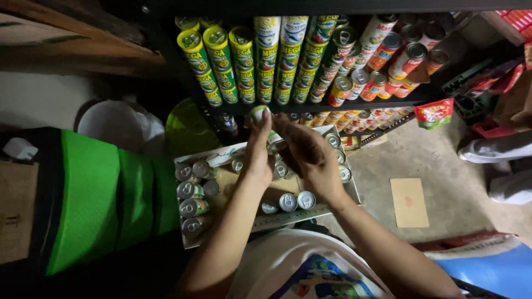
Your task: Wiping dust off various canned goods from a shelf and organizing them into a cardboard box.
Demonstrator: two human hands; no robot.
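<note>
1. Lifting cans out of the box (354,191) looks like the step in hand: the left hand (258,149) is raised above the box, fingers wrapped around a can (259,113) held up near the front edge of the shelf (310,106).
2. The right hand (308,154) hovers just beside the left, over the middle of the box. Its fingers curl towards a second can (274,142) between the two hands, but whether they grip it or only touch it cannot be told in this dim light.
3. To do it well, I would keep the lifted can upright, with the fingers low on its side, so that its base can go flat onto the shelf.
4. The shelf rows (266,61) of yellow-green cans already stand tightly packed, so a free slot should be picked before the arm reaches in; a nudge could tip neighbours.
5. The red-labelled cans (388,66) are stacked to the right, so likely the lifted can belongs with its own kind on the left.
6. Loose cans (191,191) lie on their sides at the box's left end and a pair (296,201) stands near the front edge; take those nearest first, so the wrists do not sweep the others.
7. The green bag (94,194) sits just beside the box on the left, so keep that elbow in.
</note>
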